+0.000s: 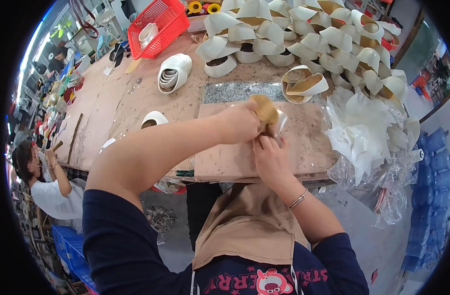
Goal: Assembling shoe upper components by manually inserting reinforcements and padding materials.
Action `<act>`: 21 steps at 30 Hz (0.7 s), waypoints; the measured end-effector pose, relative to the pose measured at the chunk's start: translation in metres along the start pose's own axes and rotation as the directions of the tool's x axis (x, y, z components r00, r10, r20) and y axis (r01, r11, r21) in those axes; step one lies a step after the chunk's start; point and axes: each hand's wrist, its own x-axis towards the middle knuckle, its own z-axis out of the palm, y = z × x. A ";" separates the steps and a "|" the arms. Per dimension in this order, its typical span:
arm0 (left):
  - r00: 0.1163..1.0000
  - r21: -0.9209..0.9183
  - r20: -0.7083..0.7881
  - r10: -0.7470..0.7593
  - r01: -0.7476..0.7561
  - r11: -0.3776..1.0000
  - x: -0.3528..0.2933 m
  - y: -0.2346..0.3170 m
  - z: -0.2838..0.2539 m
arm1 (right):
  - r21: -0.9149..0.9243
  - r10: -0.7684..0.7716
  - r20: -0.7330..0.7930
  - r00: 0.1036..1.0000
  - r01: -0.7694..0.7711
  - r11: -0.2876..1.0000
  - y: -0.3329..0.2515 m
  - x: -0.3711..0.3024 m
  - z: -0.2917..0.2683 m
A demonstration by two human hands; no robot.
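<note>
Over the near part of the workbench, both hands hold a white shoe upper (265, 109) with its tan lining turned outward. My left hand (239, 123) reaches across from the left, its fingers closed on the upper's left side and slightly blurred. Below it, my right hand (272, 160) pinches the lower end, thumb up and fingertips close to the left hand. The fingers cover the upper's lower part. Just beyond lies another white upper (303, 84) with tan lining. A nested stack of white uppers (174, 73) stands to the left.
Many white uppers (269, 37) are heaped at the back right. White sheets and clear plastic (360, 132) spill over the right edge. A red basket (158, 29) stands at the back left; a stone slab (242, 92) lies ahead. Another person (55, 191) sits at far left.
</note>
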 end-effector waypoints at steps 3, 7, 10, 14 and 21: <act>0.930 -0.341 0.189 -0.316 0.364 0.867 -0.010 -0.005 0.006 | 0.004 0.006 0.011 1.000 -0.006 1.000 -0.002 -0.001 -0.005; 0.840 -0.456 0.286 -0.461 0.542 0.706 -0.018 0.003 0.020 | 0.018 0.001 0.003 1.000 -0.001 1.000 -0.008 -0.002 -0.001; 0.831 -0.442 0.268 -0.488 0.556 0.704 -0.025 0.010 0.029 | 0.049 -0.001 -0.004 1.000 0.001 0.999 -0.013 0.000 0.003; 0.863 -0.475 0.122 -0.489 0.484 0.735 -0.036 0.011 0.042 | 0.011 0.033 0.053 0.998 -0.034 0.999 -0.023 0.010 0.009; 0.858 -0.455 0.135 -0.495 0.497 0.738 -0.038 0.015 0.052 | -0.011 0.070 0.069 0.995 -0.070 0.998 -0.045 0.015 0.028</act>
